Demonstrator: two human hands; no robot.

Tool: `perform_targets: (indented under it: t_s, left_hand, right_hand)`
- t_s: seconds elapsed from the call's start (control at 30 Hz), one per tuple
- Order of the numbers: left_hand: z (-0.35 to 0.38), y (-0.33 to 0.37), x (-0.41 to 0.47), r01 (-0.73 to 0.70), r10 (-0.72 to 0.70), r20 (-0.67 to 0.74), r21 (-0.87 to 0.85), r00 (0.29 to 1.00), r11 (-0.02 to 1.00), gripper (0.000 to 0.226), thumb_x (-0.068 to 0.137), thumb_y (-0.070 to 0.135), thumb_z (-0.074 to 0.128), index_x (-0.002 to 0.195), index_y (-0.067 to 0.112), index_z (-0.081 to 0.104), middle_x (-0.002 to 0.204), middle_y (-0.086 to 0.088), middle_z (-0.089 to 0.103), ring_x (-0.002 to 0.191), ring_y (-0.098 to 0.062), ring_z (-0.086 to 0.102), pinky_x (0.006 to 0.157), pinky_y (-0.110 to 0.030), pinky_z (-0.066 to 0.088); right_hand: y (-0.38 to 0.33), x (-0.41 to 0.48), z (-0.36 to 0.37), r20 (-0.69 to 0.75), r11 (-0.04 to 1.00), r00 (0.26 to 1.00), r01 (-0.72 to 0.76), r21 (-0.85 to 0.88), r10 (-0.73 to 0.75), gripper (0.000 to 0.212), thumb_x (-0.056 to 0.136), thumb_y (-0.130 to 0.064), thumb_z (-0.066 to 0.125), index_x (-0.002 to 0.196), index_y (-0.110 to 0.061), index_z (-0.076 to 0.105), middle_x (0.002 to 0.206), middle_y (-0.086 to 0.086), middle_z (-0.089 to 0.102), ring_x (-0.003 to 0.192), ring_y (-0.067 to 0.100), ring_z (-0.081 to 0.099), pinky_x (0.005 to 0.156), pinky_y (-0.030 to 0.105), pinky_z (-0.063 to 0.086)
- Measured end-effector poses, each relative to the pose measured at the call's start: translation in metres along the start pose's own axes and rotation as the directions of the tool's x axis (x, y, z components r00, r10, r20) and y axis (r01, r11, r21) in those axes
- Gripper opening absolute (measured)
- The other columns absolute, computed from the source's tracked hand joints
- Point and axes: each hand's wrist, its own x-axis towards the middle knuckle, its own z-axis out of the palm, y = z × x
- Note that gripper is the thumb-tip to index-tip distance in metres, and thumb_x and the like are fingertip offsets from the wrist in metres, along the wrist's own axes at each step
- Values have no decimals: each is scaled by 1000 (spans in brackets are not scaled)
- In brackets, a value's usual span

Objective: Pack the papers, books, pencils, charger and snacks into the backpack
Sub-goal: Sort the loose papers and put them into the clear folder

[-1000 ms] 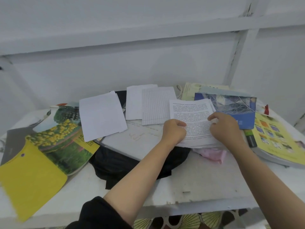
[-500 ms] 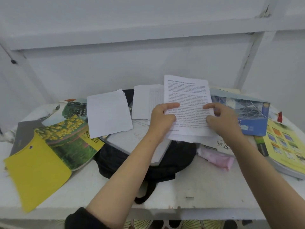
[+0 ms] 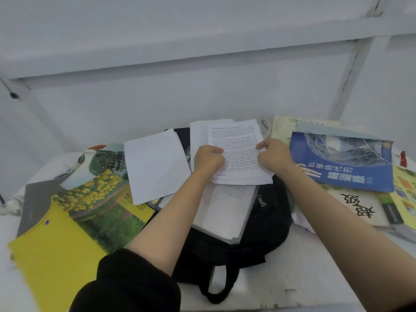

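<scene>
A stack of printed papers (image 3: 238,152) lies flat over the black backpack (image 3: 265,224) at mid-table. My left hand (image 3: 208,159) grips the stack's left edge and my right hand (image 3: 273,155) grips its right edge. Under the stack a grey-white folder (image 3: 225,210) rests on the backpack. A blank white sheet (image 3: 155,163) lies to the left. Books surround it: a blue one (image 3: 342,167) at right, a yellow-flower one (image 3: 99,206) at left. Pencils, charger and snacks are not clearly seen.
A yellow folder (image 3: 51,262) overhangs the table's front left. A white book with black characters (image 3: 358,208) and a yellow-green book (image 3: 405,199) lie at far right. A pink item (image 3: 301,219) peeks out beside the backpack. White wall stands close behind.
The printed stack was lifted upright half a second ago and now lies lower over the backpack, both hands still on its edges. The view has shifted down and closer.
</scene>
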Motion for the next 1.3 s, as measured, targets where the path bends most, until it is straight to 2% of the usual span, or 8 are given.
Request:
perform_targets:
  t_s: [0.23,0.37,0.53,0.7,0.8,0.93,1.03,1.3]
  left_hand:
    - [-1,3,7,132,-117,87,-203,989,970,25,79,-12,57,91,10,61,77,3,52,73,-12,48,64,-18,40]
    - [-2,-6,9,123,-98,109,-255,989,959,35,78,-16,55,105,4,66,103,-7,62,90,-18,58,80,-25,50]
    - [-13,-9,7,-78,92,48,-230,995,970,46,78,-16,50,111,13,65,101,7,56,72,4,54,57,-6,47]
    - [-35,-2,15,-253,248,-54,-150,967,956,49,77,-15,46,115,13,63,114,8,55,90,1,54,68,-5,45]
    - [-49,0,29,-268,264,-57,-69,963,961,49,78,-14,46,118,10,60,121,3,54,98,-7,53,68,-5,45]
    - [-59,-4,47,-211,217,-17,169,976,963,48,78,-7,48,122,9,58,131,-3,52,119,-19,50,98,-27,42]
    - [-60,-8,54,-158,169,32,548,985,822,48,80,4,49,124,21,55,126,0,56,120,-22,47,105,-33,31]
    - [-53,-11,62,-100,92,51,726,994,681,41,82,16,49,122,23,45,118,-11,46,110,-27,41,88,-31,31]
  right_hand:
    - [0,1,7,-35,998,999,-37,-49,35,36,85,2,49,118,-6,58,123,13,53,93,19,49,64,16,39]
    - [1,-3,5,-114,999,993,-28,-45,22,36,83,3,48,114,-9,59,121,14,50,77,13,46,53,13,34]
    - [-5,-12,8,-161,994,987,1,-106,-18,33,80,2,49,109,-12,60,112,16,55,89,25,54,62,24,39]
    - [-27,-11,13,-159,992,980,111,-63,-120,35,83,5,48,114,-6,60,104,5,54,71,8,46,48,6,35]
    - [-40,1,23,-132,989,980,147,-25,-149,38,83,8,50,117,-4,59,103,4,52,65,6,44,46,1,34]
    - [-45,19,44,-80,990,987,133,-54,-137,38,81,9,50,117,-1,59,116,17,55,64,7,44,48,2,34]
    - [-42,25,59,-34,992,995,87,-95,-91,41,81,9,49,120,0,57,127,17,50,100,23,54,80,16,40]
    - [-32,32,76,-8,986,1000,26,-164,-27,42,80,2,48,118,-9,57,122,17,51,109,31,48,94,41,45]
